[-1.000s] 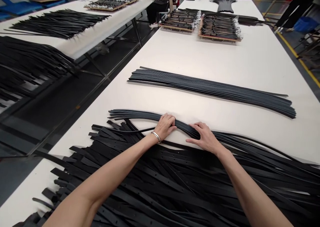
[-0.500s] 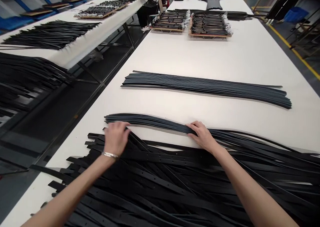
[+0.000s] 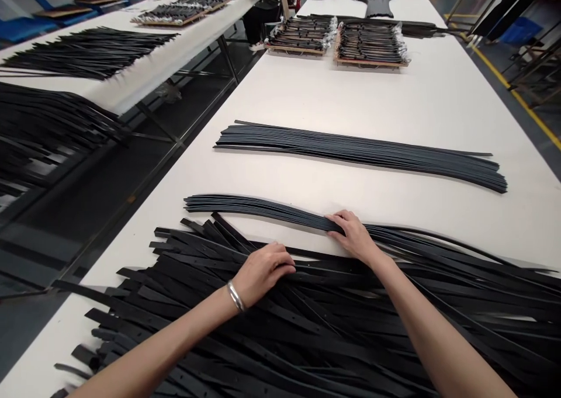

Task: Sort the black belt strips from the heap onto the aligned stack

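Observation:
My right hand (image 3: 354, 234) is closed around the middle of a bundle of dark straps (image 3: 245, 205), thumb on the near side. The bundle's left end lies fanned on the white table; its right part runs into a big loose pile of black straps (image 3: 210, 322). Over that pile, left of my right hand, is my left hand (image 3: 265, 270), a silver bangle at its wrist. Its thumb and fingers are pinched together at a black strap (image 3: 313, 267) with small holes; the fingertips are partly hidden. Farther off lies a second, neatly stacked strap bundle (image 3: 359, 152).
Two boards with black strapped items (image 3: 370, 44) stand farther up the white table (image 3: 359, 100). On the left table (image 3: 94, 97) lie more straps (image 3: 83, 50). A person (image 3: 265, 6) sits between the tables. A floor gap runs along the left edge.
My left hand has moved right and nearer, from the left end of the bundle to the loose pile. My right hand has stayed on the bundle.

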The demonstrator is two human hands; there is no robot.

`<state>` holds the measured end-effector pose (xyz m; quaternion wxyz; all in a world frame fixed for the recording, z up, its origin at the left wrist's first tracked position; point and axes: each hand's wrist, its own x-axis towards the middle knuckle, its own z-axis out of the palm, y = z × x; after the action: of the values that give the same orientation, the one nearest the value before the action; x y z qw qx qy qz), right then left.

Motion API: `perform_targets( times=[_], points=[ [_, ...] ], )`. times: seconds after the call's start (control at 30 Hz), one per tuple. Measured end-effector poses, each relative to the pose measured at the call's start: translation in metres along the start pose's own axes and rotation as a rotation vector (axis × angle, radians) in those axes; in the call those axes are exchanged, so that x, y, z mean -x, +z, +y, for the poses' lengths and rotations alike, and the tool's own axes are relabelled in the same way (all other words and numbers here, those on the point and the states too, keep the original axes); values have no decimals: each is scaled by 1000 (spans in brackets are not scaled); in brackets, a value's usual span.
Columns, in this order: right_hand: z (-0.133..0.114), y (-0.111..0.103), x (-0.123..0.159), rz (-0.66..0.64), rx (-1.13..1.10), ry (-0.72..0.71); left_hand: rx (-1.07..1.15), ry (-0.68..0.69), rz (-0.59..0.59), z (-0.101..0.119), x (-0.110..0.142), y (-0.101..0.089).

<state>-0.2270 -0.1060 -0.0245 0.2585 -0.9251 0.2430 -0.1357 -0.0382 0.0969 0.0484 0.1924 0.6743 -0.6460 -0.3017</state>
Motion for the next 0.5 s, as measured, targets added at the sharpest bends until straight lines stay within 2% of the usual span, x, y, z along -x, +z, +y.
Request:
perform_targets(
  times=[0.07, 0.2, 0.33, 0.4, 0.5],
  points=[
    [1, 0, 0, 2, -14, -3, 37, -30, -11, 8, -1, -5],
    [1, 0, -1, 5, -19, -3, 99, -101, -199, 13, 1, -3],
    [1, 1, -1, 11, -13, -1, -76, -146, -144, 4, 2, 8],
    [0, 0, -1, 16, -11, -3, -142, -145, -154, 3, 3, 12],
    [-1, 0, -1, 13, -8, 4, -149, -106, -160, 3, 3, 13]
  ],
)
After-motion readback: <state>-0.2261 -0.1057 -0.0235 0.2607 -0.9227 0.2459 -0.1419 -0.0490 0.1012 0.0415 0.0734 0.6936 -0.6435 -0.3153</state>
